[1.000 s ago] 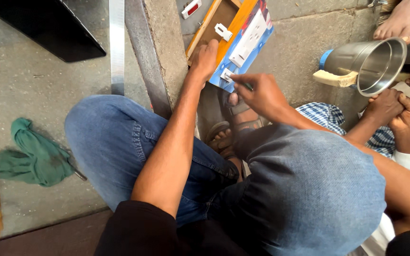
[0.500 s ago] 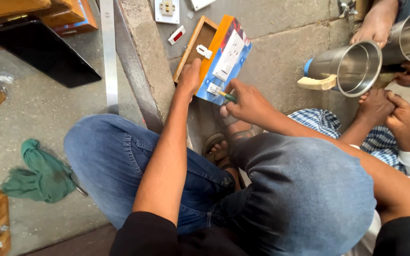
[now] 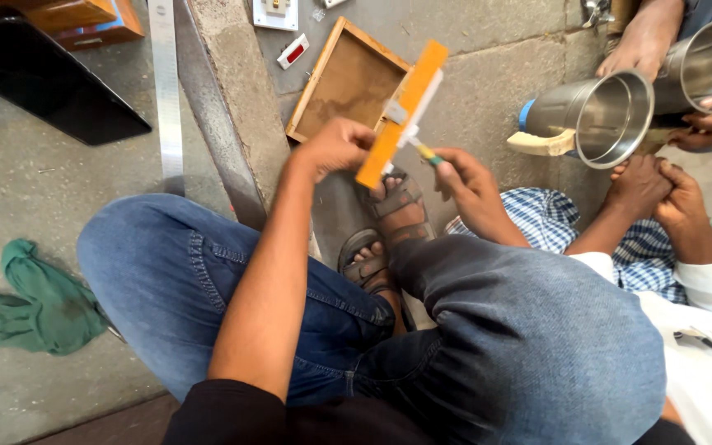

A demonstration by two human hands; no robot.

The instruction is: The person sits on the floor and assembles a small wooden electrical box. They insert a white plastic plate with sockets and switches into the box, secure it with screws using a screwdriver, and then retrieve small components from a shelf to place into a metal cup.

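Orange board (image 3: 401, 115), stiff and light, gripped at its lower end by left hand (image 3: 335, 147); right hand (image 3: 467, 177) fingers pinch a small screwdriver (image 3: 424, 151) at three o'clock.

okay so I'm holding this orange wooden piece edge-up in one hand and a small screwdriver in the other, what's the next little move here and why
Probably steady the orange wooden piece and seat the screwdriver tip squarely at the small metal fitting before turning. The left hand grips only the piece's lower end, so it stands tilted and unsupported in the air, and the right hand pinches the tool near its tip, right beside the fitting.
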